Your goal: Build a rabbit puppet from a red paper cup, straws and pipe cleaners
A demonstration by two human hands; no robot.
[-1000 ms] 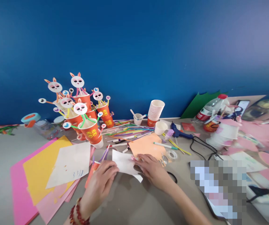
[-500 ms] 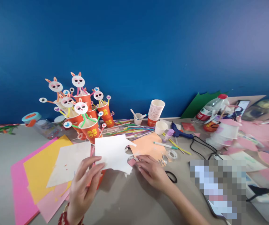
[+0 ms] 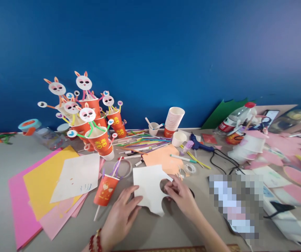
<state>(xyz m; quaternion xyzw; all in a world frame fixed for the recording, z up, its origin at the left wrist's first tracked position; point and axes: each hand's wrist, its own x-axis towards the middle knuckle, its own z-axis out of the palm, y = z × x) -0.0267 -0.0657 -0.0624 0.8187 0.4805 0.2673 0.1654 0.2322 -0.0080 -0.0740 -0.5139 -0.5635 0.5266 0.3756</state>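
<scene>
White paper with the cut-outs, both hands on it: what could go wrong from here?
The white paper has thin tabs beside its round cut-out; the right hand pinches there and might tear one. The left hand rests near the tilted orange cup, which a sideways slide could topple.

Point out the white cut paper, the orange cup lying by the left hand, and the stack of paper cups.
white cut paper point(image 3: 147, 187), head view, middle of the sheet
orange cup point(image 3: 104, 190), head view, its printed side wall
stack of paper cups point(image 3: 175, 120), head view, upper rims of the stack
</scene>
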